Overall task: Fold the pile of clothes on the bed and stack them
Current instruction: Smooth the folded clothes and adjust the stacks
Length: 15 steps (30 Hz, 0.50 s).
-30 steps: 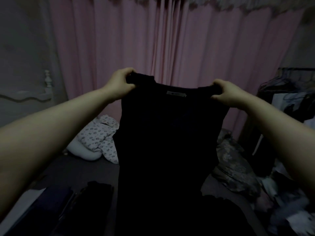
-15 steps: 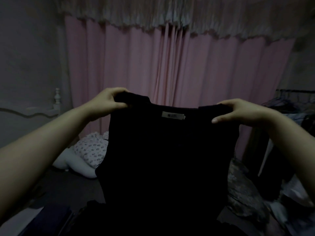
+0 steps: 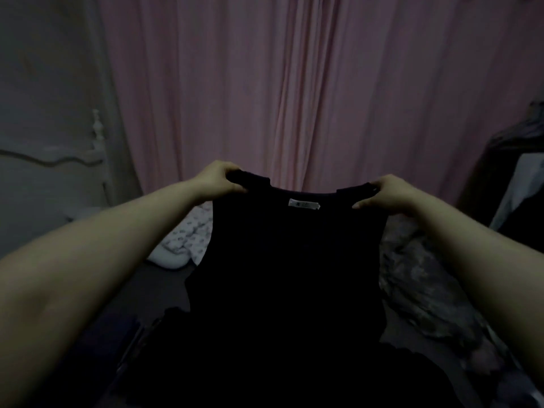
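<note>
Two hands hold a sleeveless black knit top (image 3: 290,260) up before the pink pleated curtain (image 3: 265,92). The left hand (image 3: 219,182) pinches one shoulder strap, the right hand (image 3: 387,194) the other, fingers curled; its hem hangs over the dark bed (image 3: 164,287)

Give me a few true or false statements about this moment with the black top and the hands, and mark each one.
1. Both hands grip the black top at its shoulders. True: left hand, right hand.
2. The top lies folded flat on the bed. False: it hangs held up.
3. A small white label shows at the neckline. True.
4. The curtain behind is blue. False: it is pink.
5. A patterned pillow lies left of the top. True.
</note>
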{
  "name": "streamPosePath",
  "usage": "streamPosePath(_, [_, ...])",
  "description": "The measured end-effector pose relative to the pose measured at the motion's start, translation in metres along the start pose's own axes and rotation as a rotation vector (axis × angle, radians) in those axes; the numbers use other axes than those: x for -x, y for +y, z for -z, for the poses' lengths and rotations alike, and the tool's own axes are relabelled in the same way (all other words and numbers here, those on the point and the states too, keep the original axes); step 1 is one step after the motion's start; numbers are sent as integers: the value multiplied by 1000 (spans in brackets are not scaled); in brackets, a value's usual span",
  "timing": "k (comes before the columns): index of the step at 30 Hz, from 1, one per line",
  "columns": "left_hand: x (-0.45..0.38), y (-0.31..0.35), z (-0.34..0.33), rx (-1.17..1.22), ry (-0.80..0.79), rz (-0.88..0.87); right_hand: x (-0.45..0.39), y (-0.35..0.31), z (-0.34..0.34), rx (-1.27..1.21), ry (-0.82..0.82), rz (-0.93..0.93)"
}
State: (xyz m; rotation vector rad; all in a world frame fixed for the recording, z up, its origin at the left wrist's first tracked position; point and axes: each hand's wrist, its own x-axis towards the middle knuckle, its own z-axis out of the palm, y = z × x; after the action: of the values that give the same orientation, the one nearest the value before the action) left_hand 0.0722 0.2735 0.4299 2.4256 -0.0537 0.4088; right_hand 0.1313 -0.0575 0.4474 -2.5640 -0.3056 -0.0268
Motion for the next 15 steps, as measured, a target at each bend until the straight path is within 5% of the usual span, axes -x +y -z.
streamPosePath(15, [-38,-249,-285,120,-73,496,-129,180,-319,29,-43,-184])
